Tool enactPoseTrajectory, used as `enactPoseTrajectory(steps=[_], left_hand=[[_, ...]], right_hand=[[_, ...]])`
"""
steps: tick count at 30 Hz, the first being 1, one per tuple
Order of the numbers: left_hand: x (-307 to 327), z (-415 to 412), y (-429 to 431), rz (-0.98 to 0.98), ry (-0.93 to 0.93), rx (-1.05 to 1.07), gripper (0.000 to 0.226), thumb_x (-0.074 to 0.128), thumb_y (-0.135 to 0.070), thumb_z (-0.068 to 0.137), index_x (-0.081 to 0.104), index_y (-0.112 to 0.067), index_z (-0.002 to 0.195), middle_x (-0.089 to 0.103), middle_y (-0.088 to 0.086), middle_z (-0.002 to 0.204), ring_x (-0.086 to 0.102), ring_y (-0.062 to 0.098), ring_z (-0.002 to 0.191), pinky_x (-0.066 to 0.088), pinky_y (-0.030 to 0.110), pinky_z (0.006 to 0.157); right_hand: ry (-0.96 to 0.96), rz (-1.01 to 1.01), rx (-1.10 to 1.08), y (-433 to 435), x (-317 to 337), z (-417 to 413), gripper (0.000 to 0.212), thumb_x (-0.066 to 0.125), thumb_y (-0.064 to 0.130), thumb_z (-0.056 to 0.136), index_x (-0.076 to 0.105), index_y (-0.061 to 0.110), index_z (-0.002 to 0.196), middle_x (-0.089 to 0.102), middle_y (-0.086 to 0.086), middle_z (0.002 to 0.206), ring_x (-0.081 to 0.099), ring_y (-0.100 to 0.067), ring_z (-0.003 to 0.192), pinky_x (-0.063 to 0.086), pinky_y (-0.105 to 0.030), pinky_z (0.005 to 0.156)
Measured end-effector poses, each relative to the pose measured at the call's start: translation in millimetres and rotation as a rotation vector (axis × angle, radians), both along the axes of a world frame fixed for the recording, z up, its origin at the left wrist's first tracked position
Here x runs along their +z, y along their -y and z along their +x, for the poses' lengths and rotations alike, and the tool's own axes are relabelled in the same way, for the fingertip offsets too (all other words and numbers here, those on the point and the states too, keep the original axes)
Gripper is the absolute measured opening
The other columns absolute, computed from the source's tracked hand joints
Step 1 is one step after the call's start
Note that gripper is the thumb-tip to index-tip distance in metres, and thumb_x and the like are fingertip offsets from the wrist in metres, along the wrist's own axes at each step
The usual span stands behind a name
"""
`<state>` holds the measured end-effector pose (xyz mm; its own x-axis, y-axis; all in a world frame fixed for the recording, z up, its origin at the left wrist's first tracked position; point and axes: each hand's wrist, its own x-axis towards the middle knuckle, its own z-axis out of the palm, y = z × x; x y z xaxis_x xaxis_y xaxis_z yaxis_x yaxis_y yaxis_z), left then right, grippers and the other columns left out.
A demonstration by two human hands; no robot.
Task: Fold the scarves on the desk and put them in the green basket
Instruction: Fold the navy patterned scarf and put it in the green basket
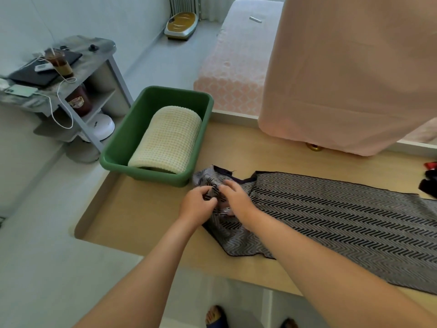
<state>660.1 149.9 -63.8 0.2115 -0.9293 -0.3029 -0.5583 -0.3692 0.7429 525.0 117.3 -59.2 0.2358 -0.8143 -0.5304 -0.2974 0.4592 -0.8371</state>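
**Q:** From the head camera, at the desk: where does the job stand?

**A:** One down. A cream waffle-knit scarf lies folded in the green basket, just beyond my left hand.

**Q:** And the hands?

**A:** Both are on the grey-and-black zigzag scarf. My left hand pinches its bunched end with curled fingers. My right hand, close beside it, grips the same bunch. The rest of the scarf lies flat on the desk, running away to the right of my right hand.

**Q:** Folded, then?

**A:** Not yet, I'd judge. The end is only gathered and the length lies unfolded. It has yet to be folded and put in the basket.

**Q:** Anything more waiting?

**A:** Far to the right of my right hand, at the frame's edge, there is red and black cloth. Whether it is a scarf I cannot tell.
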Motion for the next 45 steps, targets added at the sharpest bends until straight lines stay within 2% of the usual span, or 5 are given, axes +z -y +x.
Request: enactPoseTrajectory(steps=[17, 26, 34, 40, 45], left_hand=[[4.9, -150.8, 43.8, 0.098, 0.263, -0.343, 0.047, 0.047, -0.002, 0.091, 0.054, -0.027, 0.13, 0.048, 0.002, 0.136, 0.053, 0.023, 0.119, 0.053, 0.036, 0.087], [-14.9, -159.6, 55.7, 0.042, 0.8, -0.415, 0.03, 0.054, -0.021, 0.091, 0.058, -0.022, 0.121, 0.058, 0.002, 0.118, 0.052, 0.027, 0.113, 0.047, 0.038, 0.079], [41.8, -211.1, 89.3, -0.34, -0.166, -0.34, 0.029, 0.056, -0.007, 0.093, 0.06, -0.028, 0.112, 0.061, -0.014, 0.113, 0.059, -0.002, 0.096, 0.044, 0.008, 0.08], [20.2, -222.3, 95.2, -0.356, 0.035, -0.232, 0.026, 0.048, 0.004, 0.092, 0.059, -0.017, 0.101, 0.057, -0.005, 0.101, 0.051, 0.002, 0.083, 0.036, 0.005, 0.079], [-20.2, -231.8, 70.9, 0.116, 0.107, -0.66, 0.01, 0.067, -0.022, 0.088, 0.058, -0.027, 0.09, 0.06, 0.0, 0.1, 0.056, 0.012, 0.094, 0.046, 0.03, 0.086]], right_hand=[[-1.032, -0.202, -0.045, 15.5, 1.2, -236.8, 0.072, 0.069, 0.02, 0.086, 0.031, 0.021, 0.147, 0.035, -0.01, 0.142, 0.043, -0.029, 0.127, 0.047, -0.041, 0.1], [-0.789, -0.454, 0.487, 5.9, -22.5, -208.9, 0.069, 0.064, 0.057, 0.082, 0.039, 0.032, 0.141, 0.044, 0.002, 0.129, 0.048, -0.021, 0.12, 0.046, -0.036, 0.095], [-0.425, -0.315, -0.142, 28.6, 6.8, -216.9, 0.034, 0.064, 0.034, 0.092, 0.055, 0.028, 0.124, 0.063, 0.01, 0.106, 0.064, -0.017, 0.098, 0.054, -0.038, 0.078], [-0.601, -0.06, -0.6, 49.7, 22.3, -311.4, 0.018, 0.054, 0.022, 0.095, 0.052, 0.016, 0.112, 0.061, -0.005, 0.094, 0.06, -0.025, 0.077, 0.047, -0.036, 0.058], [-1.082, -0.163, -0.439, 29.1, 7.8, -350.4, 0.078, 0.072, 0.013, 0.079, 0.031, 0.016, 0.145, 0.035, -0.014, 0.146, 0.036, -0.034, 0.134, 0.039, -0.046, 0.106]])
